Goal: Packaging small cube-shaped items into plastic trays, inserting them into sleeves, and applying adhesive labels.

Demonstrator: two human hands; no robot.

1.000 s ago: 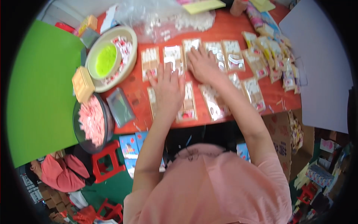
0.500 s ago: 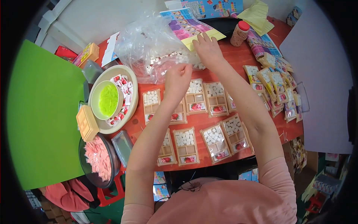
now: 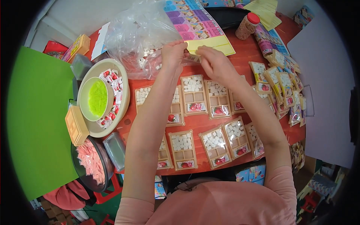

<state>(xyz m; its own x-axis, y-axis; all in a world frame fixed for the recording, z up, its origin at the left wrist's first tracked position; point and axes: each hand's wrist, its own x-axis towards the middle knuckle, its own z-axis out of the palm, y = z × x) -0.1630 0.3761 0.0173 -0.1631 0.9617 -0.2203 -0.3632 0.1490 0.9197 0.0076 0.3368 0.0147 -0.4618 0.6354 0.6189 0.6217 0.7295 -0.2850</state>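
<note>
Trays [image 3: 191,98] hold white cubes [image 3: 192,83] and strawberry-printed packets [image 3: 196,107]; I cannot tell the grip of left hand [image 3: 173,53] or right hand [image 3: 218,64].

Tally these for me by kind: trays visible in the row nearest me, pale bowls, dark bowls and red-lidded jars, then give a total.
Tan trays visible in the nearest row: 5, the outer two partly hidden
Pale bowls: 2, one inside the other
Dark bowl: 1
Red-lidded jar: 1
Total: 9

Two hands [image 3: 172,54] [image 3: 218,63], five front-row trays [image 3: 182,144] and one jar [image 3: 246,30] show.
</note>
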